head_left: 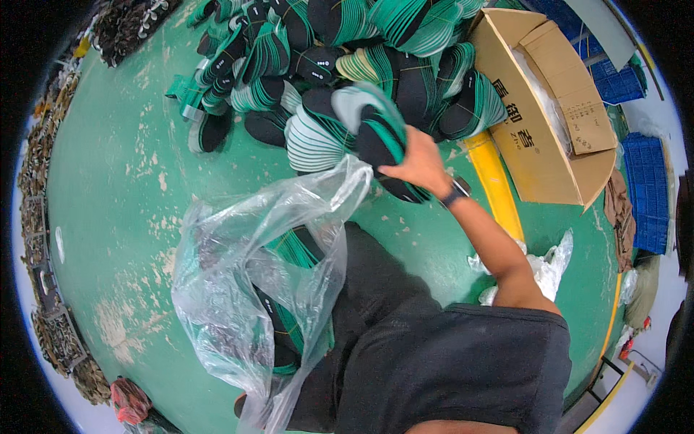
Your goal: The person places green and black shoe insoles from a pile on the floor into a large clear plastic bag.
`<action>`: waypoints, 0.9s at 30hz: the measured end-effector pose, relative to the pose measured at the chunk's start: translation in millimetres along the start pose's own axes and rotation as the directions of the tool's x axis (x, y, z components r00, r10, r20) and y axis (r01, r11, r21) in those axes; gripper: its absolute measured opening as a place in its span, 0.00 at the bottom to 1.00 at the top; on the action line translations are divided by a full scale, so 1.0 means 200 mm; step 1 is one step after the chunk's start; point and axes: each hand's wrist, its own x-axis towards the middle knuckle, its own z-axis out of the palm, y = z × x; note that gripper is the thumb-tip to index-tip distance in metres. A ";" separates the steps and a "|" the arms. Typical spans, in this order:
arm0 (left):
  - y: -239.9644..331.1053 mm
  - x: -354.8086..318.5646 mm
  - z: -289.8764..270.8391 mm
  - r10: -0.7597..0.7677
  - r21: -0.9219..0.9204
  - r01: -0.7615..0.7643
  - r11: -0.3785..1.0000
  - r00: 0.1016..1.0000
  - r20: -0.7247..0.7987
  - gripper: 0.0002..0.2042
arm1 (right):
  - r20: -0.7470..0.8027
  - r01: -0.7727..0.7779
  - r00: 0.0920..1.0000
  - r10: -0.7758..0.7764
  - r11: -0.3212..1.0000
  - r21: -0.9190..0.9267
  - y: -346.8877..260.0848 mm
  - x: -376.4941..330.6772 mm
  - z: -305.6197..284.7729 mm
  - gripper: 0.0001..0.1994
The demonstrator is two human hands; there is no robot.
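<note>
My right hand [419,165], with a dark watch on its wrist, is closed around a bundle of insoles [381,141] with black faces and green and pale edges. The bundle is slightly blurred and hangs tilted above the floor. Just to its left, the upper edge of a clear plastic bag [217,246] rises close to the bundle; whether they touch I cannot tell. Inside the bag, more green and black insoles [278,325] show through the film, beside my dark-clad leg [383,267]. No part of my left hand can be seen.
Ahead lies a large heap of bundled insoles [318,65]. A cardboard box [535,166] with open flaps stands at the right, by a yellow floor line [495,181]. Blue crates [643,192] line the right side. Crumpled white plastic [553,264] lies behind my right arm.
</note>
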 end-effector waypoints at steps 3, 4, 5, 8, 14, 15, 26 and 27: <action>-0.14 0.11 0.60 0.280 0.307 -0.277 0.910 0.959 0.035 0.15 | -0.041 -0.257 0.966 0.255 0.930 -0.263 0.28 -0.38 -0.02 0.50; -0.17 0.09 0.61 0.241 0.284 -0.256 0.924 0.967 0.085 0.15 | -0.062 -0.331 0.942 0.329 0.883 -0.333 0.43 -0.49 0.07 0.52; -0.17 0.07 0.60 0.206 0.270 -0.236 0.934 0.969 0.134 0.15 | -0.082 -0.399 0.913 0.401 0.829 -0.392 0.54 -0.60 0.19 0.54; -0.14 -0.05 0.52 0.160 0.099 -0.139 0.985 0.957 -0.243 0.13 | 0.030 -0.588 0.743 0.668 0.674 -0.447 0.63 -0.72 0.64 0.60; -0.30 -0.13 0.68 0.135 0.384 0.121 0.915 0.806 -0.576 0.16 | -0.015 -0.770 0.621 0.784 0.606 -0.198 0.78 -0.67 0.61 0.57; -0.33 -0.15 0.64 0.125 0.307 0.072 0.949 0.809 -0.575 0.15 | -0.016 -0.802 0.593 0.805 0.589 -0.099 0.85 -0.62 0.58 0.50; -0.42 -0.18 0.70 0.377 -0.005 -0.408 0.913 0.849 -0.370 0.26 | 0.062 0.433 0.744 -0.665 0.551 0.714 -0.65 -0.45 -0.03 0.47; -0.42 -0.17 0.73 0.408 -0.027 -0.431 0.902 0.871 -0.275 0.26 | -0.007 0.591 0.485 -0.875 0.321 0.740 -0.80 -0.41 -0.03 0.55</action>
